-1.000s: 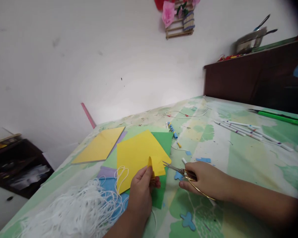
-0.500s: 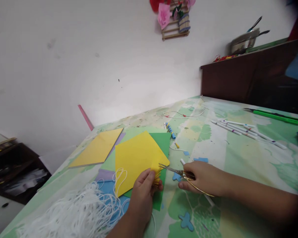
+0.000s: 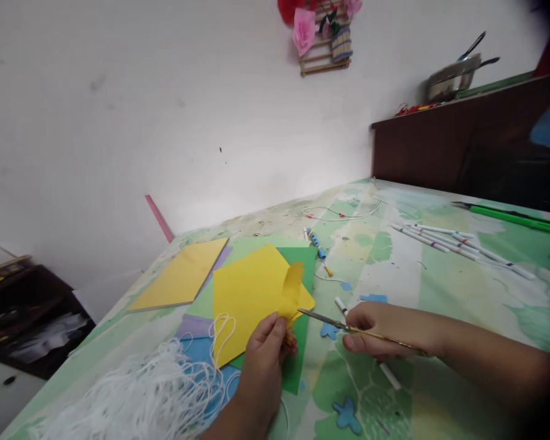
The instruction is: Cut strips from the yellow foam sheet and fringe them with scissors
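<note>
Far left of the yellow sheet (image 3: pixel 242 290), a dark shelf (image 3: pixel 18 333) holds crumpled white stuff. Nearer the person, to the left of the sheet, lies a loose, tangled heap of thin white cord (image 3: pixel 132 391); one loop reaches over the sheet's left edge. Left of the sheet too is a flat, paler yellow pad (image 3: pixel 178 275) with straight edges, and beyond it a narrow pink strip (image 3: pixel 159 218) leans at the wall. Smooth purple paper (image 3: pixel 195 326) and blue paper (image 3: pixel 197 349) show by the sheet's lower left.

At the sheet's lower right edge, the left hand (image 3: pixel 264 354) pinches a yellow piece (image 3: pixel 293 284) between thumb and fingers; its upper part stands up curved, its lower part is bunched in narrow, fringe-like cuts. Green paper (image 3: pixel 297 360) shows under and right of the sheet.

Beyond the sheet's right corner lies a blue tube (image 3: pixel 316 242) with yellow bands. Right of the sheet, the right hand (image 3: pixel 389 327) grips gold-handled metal scissors (image 3: pixel 325 319), the slim blades in line and their tip beside the yellow piece. A lobed blue cut-out (image 3: pixel 347 415) lies nearer the person. Farther right of the sheet are slender white pens (image 3: pixel 462 244) in a loose bunch, then a long green cutter (image 3: pixel 513 218).
</note>
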Demonstrator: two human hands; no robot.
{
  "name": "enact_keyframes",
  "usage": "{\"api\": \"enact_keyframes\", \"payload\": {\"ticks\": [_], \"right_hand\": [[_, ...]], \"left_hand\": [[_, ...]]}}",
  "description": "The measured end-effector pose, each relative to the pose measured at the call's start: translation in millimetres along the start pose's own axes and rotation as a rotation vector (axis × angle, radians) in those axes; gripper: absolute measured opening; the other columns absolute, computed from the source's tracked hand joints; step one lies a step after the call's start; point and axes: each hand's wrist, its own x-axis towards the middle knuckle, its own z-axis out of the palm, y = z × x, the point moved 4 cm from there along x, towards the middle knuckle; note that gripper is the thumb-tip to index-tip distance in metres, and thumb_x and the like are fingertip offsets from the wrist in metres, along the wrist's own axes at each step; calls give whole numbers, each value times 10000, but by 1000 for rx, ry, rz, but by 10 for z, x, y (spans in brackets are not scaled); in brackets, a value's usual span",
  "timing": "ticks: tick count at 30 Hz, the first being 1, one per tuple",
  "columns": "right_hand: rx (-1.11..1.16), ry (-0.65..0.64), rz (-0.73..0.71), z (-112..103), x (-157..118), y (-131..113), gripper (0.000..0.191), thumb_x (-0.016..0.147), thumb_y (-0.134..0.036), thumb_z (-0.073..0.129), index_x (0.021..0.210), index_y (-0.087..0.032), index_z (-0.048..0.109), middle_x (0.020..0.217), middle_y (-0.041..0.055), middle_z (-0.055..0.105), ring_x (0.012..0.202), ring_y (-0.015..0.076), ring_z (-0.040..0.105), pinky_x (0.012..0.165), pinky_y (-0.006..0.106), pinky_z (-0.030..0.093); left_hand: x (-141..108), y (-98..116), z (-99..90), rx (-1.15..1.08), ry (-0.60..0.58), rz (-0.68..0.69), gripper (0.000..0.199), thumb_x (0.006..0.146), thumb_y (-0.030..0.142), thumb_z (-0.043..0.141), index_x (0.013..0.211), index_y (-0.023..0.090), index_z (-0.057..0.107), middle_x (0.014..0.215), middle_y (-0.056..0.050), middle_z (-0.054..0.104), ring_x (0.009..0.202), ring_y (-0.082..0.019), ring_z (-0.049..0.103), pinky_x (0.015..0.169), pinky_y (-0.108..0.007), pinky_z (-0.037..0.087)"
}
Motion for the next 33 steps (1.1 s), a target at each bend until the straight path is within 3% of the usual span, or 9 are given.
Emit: {"api": "enact_keyframes", "payload": {"ticks": [5,14,22,33], "right_hand": [[-26,-4,28,29,11,13,445,696,-564,368,628,-137,472,492,-11,455,440,85,410,376,173,287],[-34,4,-47,69,59,38,432,715,-553,356,613,-144,446,507,-26,404,457,74,378,376,164,261],[-23,18,-48,96,95,75,426,691,-562,389,618,-148,456,510,-39,390,459,70,367,386,164,266],[39,21,-30,109,114,97,443,668,-581,402,610,-145,453,494,-41,389,445,73,376,374,163,276]], "left_hand": [[15,-3,0,28,-22,11,120,691,257,524,620,162,502,475,50,474,463,-75,432,455,-192,346],[-55,28,23,257,-109,35,222,695,308,508,541,149,520,475,39,458,478,-80,405,473,-188,297],[-86,82,86,250,-117,-20,202,668,313,534,563,144,564,500,36,466,473,-80,408,452,-184,323],[-80,80,74,298,-121,10,213,699,305,506,572,140,549,476,34,454,460,-79,409,443,-178,308]]}}
